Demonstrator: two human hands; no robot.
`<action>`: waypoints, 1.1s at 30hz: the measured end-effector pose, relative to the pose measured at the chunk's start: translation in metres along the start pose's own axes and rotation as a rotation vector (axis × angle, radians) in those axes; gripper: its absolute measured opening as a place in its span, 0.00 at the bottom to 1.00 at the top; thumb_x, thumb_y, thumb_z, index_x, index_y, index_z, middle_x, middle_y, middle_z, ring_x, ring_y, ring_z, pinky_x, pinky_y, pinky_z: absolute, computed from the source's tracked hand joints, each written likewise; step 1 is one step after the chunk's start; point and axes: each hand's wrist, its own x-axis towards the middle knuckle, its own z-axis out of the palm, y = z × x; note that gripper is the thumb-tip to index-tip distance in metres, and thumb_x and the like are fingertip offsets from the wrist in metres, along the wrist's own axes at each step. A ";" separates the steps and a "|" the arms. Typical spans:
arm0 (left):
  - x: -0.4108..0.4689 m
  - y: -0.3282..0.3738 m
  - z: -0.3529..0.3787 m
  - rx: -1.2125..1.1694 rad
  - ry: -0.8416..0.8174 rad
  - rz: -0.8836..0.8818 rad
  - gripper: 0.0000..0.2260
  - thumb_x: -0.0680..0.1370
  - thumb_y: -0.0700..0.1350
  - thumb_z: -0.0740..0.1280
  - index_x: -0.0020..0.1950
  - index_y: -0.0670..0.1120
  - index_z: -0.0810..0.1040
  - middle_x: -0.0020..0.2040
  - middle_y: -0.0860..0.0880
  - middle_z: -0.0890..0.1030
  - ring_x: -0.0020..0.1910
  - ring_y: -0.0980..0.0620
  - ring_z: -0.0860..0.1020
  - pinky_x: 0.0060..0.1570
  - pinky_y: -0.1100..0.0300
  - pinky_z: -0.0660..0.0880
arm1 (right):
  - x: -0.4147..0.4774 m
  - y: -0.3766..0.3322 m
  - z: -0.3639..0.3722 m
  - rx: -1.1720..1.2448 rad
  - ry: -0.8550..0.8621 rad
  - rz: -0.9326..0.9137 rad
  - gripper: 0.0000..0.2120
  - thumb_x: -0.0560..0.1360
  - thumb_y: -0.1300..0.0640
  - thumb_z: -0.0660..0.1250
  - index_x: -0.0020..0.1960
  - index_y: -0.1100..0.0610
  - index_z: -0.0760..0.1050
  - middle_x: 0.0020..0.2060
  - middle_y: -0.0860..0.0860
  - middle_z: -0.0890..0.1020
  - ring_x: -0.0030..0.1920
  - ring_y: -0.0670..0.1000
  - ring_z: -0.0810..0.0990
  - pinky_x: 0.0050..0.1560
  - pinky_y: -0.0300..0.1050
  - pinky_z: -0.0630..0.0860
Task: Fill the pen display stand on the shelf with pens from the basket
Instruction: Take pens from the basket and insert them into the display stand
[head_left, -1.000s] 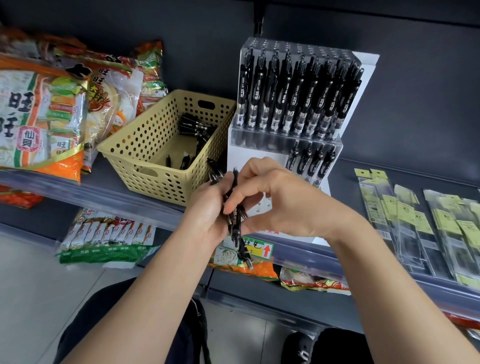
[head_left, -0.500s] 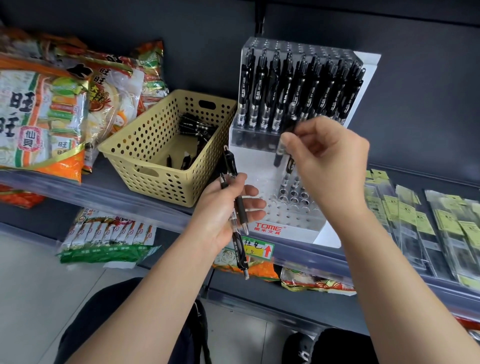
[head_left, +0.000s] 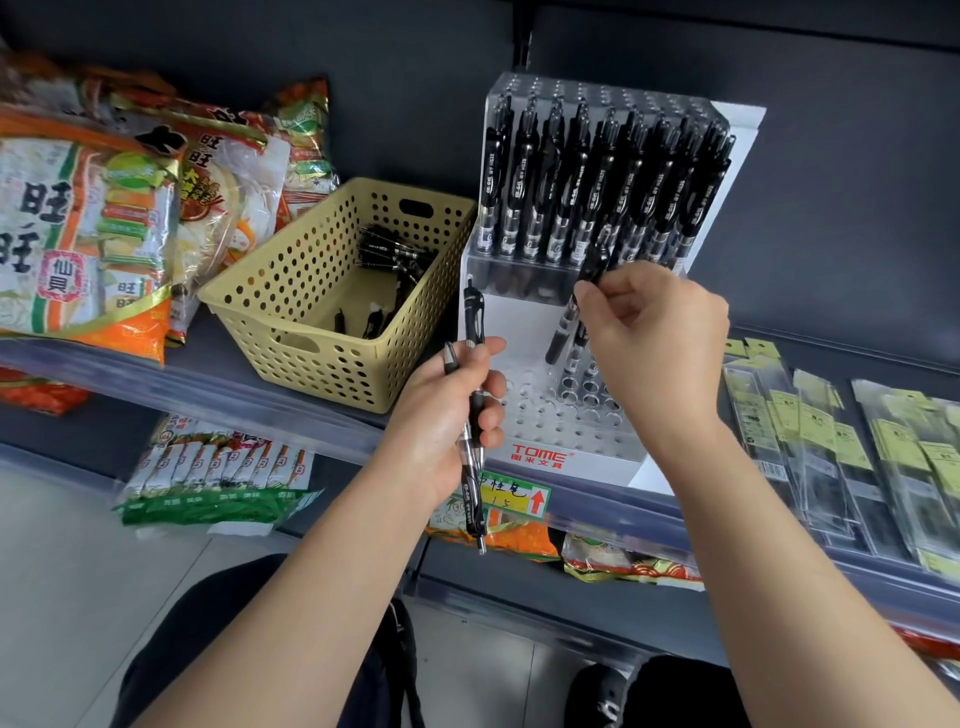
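Note:
A clear tiered pen display stand (head_left: 550, 431) sits on the shelf, its upper tier packed with black pens (head_left: 597, 182). My right hand (head_left: 654, 332) pinches one black pen (head_left: 563, 327) by its top, tip down over the holes of the lower tier. My left hand (head_left: 447, 415) grips a few black pens (head_left: 474, 415) upright in front of the stand's left corner. The yellow perforated basket (head_left: 311, 358) to the left holds several more black pens (head_left: 400, 260).
Large snack bags (head_left: 88, 228) fill the shelf left of the basket. Flat clear packets with yellow labels (head_left: 841, 447) lie on the shelf right of the stand. More snack packs (head_left: 218, 478) lie on the lower shelf, behind a price tag (head_left: 511, 499).
My right hand took one pen from the bunch in my left hand and carried it up and right to the stand; it now lowers the pen toward the lower tier.

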 end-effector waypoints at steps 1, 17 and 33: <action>0.000 0.000 0.000 -0.002 -0.001 0.000 0.08 0.81 0.42 0.60 0.57 0.44 0.77 0.31 0.50 0.72 0.24 0.55 0.66 0.22 0.64 0.61 | -0.001 0.000 0.001 -0.011 -0.001 -0.004 0.08 0.74 0.55 0.68 0.40 0.58 0.80 0.27 0.44 0.75 0.31 0.49 0.78 0.37 0.42 0.74; -0.001 0.002 -0.001 -0.007 -0.014 0.014 0.09 0.81 0.42 0.60 0.57 0.43 0.77 0.31 0.49 0.73 0.25 0.55 0.66 0.22 0.64 0.62 | -0.008 0.011 0.022 -0.208 -0.180 -0.002 0.14 0.76 0.56 0.65 0.35 0.63 0.78 0.28 0.57 0.80 0.31 0.59 0.78 0.36 0.48 0.78; -0.006 -0.001 0.003 0.164 -0.083 0.066 0.10 0.80 0.40 0.61 0.41 0.47 0.77 0.33 0.49 0.76 0.30 0.52 0.72 0.32 0.58 0.70 | -0.007 -0.012 0.013 0.399 -0.481 0.257 0.04 0.71 0.54 0.73 0.41 0.54 0.83 0.33 0.46 0.82 0.30 0.40 0.74 0.36 0.37 0.70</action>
